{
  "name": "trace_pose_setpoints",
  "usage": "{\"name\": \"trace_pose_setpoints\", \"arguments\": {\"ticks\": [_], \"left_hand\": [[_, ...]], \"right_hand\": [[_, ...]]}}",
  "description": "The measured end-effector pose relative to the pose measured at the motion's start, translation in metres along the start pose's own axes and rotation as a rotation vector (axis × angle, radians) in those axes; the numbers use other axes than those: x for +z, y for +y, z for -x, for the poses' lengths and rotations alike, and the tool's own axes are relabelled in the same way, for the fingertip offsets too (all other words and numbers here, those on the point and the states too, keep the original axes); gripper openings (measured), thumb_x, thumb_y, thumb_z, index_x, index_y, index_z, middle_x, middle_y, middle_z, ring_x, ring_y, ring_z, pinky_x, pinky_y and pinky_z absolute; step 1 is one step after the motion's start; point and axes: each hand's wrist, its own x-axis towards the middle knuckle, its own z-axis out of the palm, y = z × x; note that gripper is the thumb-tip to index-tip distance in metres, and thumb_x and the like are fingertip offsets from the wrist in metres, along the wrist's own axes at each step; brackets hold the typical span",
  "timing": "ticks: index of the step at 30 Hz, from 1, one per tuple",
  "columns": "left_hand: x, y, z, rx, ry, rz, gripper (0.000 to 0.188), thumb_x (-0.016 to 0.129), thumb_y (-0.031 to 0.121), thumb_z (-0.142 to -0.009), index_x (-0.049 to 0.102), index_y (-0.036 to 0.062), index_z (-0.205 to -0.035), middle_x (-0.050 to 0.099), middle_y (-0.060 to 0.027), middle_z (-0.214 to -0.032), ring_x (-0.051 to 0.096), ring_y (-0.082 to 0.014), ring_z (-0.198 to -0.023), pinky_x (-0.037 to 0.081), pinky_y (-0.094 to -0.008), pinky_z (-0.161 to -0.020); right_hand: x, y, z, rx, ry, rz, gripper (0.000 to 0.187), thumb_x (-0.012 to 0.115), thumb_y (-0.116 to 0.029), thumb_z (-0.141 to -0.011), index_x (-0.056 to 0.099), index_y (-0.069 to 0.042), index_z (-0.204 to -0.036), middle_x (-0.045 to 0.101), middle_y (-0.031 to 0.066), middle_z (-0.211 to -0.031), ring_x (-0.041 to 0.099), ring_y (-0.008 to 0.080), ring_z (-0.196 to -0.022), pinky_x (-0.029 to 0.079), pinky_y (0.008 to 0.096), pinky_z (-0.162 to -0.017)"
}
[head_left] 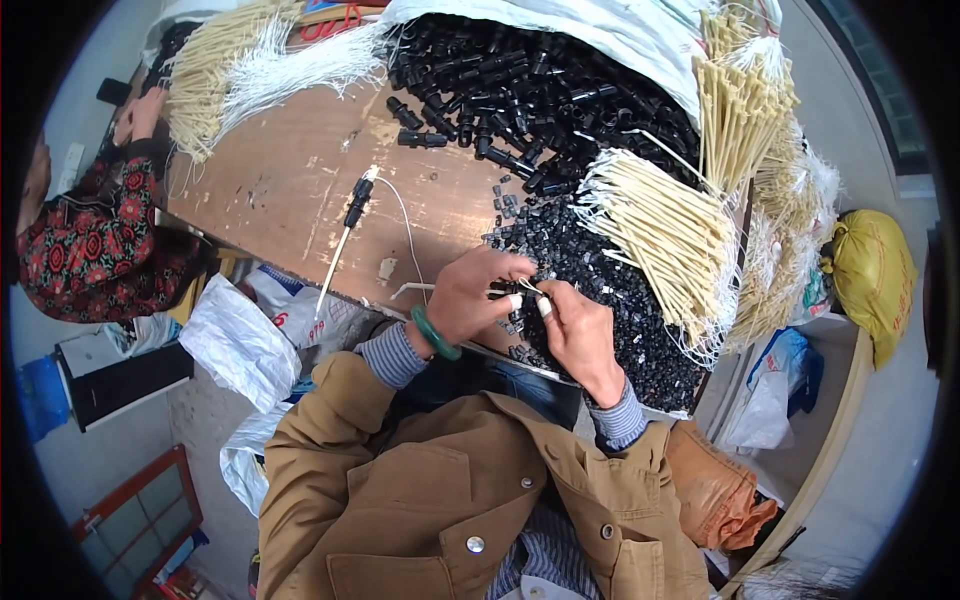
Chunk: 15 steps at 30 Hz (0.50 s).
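Leftmost, a co-worker's patterned sleeve (135, 205) is seen beside the brown table (285, 210). Next, a bundle of cream sticks (205, 85) with white strings is laid at the far-left corner. Toward the middle, a black connector (357, 203) is placed on the bare tabletop, a pale rod (333, 272) extending from it. Right of this, the left hand (468, 297) is held near the table edge, its wrist ringed by a green bangle (433, 336); thumb and forefinger are curved toward each other, but whether anything is gripped cannot be told. A thin pale cord (529, 286) is located between both hands, above small dark parts (640, 330); it is pinched by the right hand (580, 335) between thumb and forefinger. Farther right, a second stick bundle (665, 235) is rested on these parts.
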Motion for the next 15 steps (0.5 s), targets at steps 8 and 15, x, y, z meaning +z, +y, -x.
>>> {"name": "trace_pose_setpoints", "arguments": {"ticks": [8, 15], "left_hand": [[0.001, -0.007, -0.005, 0.051, -0.077, -0.172, 0.020, 0.064, -0.007, -0.065, 0.067, 0.0061, -0.081, 0.064, -0.0035, -0.084, 0.055, -0.0167, -0.072, 0.044, -0.0268, -0.067], [0.002, -0.002, -0.015, 0.257, -0.119, -0.155, 0.018, 0.067, -0.004, -0.068, 0.068, 0.0071, -0.082, 0.064, -0.0034, -0.082, 0.055, -0.0161, -0.071, 0.044, -0.0260, -0.065]], "right_hand": [[-0.002, 0.005, -0.004, -0.073, 0.063, -0.072, 0.024, 0.059, -0.002, -0.078, 0.060, -0.005, -0.102, 0.063, 0.0093, -0.071, 0.057, 0.0286, -0.052, 0.044, 0.0361, -0.049], [0.009, 0.016, -0.008, -0.059, 0.142, -0.332, 0.017, 0.061, -0.003, -0.077, 0.065, -0.006, -0.093, 0.061, 0.0077, -0.065, 0.053, 0.0249, -0.049, 0.042, 0.0346, -0.048]]}}
